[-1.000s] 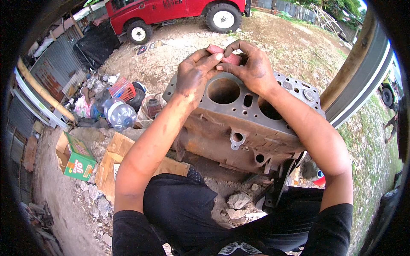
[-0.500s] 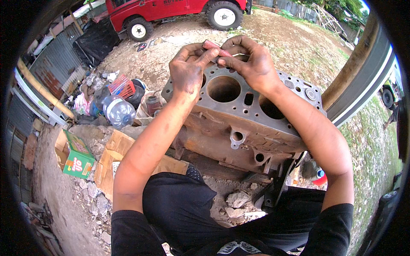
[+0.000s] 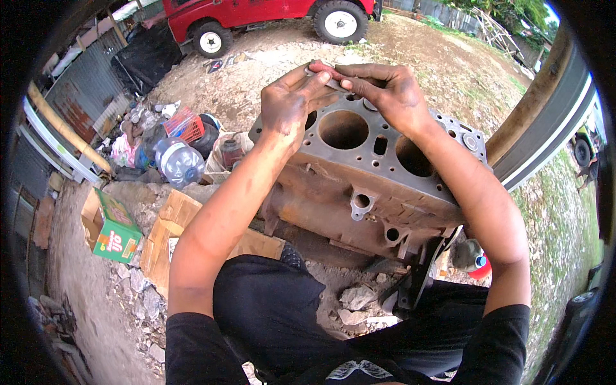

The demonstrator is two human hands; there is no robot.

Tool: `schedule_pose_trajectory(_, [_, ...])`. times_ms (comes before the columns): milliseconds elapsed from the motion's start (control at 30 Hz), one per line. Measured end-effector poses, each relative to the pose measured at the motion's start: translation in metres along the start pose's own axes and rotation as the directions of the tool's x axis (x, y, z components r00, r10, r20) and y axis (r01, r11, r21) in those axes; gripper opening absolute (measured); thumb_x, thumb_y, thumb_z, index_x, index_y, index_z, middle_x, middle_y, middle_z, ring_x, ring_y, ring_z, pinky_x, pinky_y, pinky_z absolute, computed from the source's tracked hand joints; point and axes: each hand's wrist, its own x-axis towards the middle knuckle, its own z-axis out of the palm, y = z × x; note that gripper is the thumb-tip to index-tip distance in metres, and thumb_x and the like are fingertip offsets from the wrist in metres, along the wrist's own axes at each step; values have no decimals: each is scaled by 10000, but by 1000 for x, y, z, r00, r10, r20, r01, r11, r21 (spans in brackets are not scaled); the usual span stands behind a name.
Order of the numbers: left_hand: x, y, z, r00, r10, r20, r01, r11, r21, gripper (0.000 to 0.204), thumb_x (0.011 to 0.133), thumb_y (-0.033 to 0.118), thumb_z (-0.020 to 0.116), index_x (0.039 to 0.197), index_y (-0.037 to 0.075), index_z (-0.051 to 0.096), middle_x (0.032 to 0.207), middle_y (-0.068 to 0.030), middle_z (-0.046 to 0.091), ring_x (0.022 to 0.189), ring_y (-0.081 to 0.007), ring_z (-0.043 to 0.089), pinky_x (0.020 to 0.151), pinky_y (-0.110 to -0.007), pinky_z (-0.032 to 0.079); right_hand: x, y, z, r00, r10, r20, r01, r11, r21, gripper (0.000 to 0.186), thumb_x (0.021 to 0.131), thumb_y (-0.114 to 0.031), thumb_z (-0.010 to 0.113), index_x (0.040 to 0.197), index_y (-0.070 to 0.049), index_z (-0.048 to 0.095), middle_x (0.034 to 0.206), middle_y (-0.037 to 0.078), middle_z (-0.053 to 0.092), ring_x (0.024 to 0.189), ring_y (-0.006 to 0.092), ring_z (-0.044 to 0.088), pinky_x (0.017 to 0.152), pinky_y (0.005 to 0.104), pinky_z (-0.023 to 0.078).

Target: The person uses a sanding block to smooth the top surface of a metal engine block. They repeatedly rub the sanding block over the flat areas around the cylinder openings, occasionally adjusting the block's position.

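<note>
Above the far edge of a rusty engine block (image 3: 340,167), my two hands meet around a small piece of reddish sandpaper (image 3: 325,67), rolled or folded, with a greyish edge showing. Its left part is pinched in my left hand (image 3: 289,106), thumb on top. My right hand (image 3: 398,96) grips the other end between thumb and bent fingers. The block's flat grey top has large round cylinder bores (image 3: 344,130), smaller holes and an oblong slot. My right wrist hangs over a second bore and partly covers it. Dark grime marks both hands.
Left of the block lie a clear plastic jug (image 3: 179,163), a red crate (image 3: 184,125), flattened cardboard (image 3: 168,231) and a green box (image 3: 110,226). A wooden post (image 3: 532,96) rises at the right. A red vehicle (image 3: 256,14) stands beyond. Rocks (image 3: 357,298) lie between my legs.
The sandpaper has turned and less of it shows between my fingers. My right fingers have straightened and lowered; the left hand has shifted slightly right. The view has moved a little.
</note>
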Motion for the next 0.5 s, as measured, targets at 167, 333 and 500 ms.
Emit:
schedule_pose_trajectory(167, [1, -5, 0, 1000, 16, -20, -15, 999, 33, 293, 983, 51, 731, 1248, -61, 674, 1135, -177, 737, 1020, -251, 752, 912, -379, 668, -4, 0, 8, 999, -1, -48, -1, 999, -53, 290, 930, -219, 814, 1194, -100, 810, 967, 70, 829, 833, 125, 763, 787, 298, 598])
schedule_pose_trajectory(333, [1, -4, 2, 999, 26, -28, -25, 999, 32, 431, 1005, 59, 699, 1394, -62, 556, 1215, -210, 708, 1103, -278, 736, 990, -400, 636, 2, 4, 4, 996, 79, -38, -79, 997, 4, 282, 934, -220, 807, 1186, -93, 808, 954, 87, 821, 828, 102, 749, 760, 283, 592])
schedule_pose_trajectory(500, [3, -12, -2, 994, 101, 29, -101, 995, -5, 476, 1030, 121, 686, 1425, -54, 487, 1268, -235, 681, 1180, -319, 710, 1089, -429, 580, 1, 6, 1, 999, 46, -26, -46, 999, 23, 331, 933, -225, 814, 1194, -25, 778, 955, 114, 809, 814, 93, 718, 727, 264, 576])
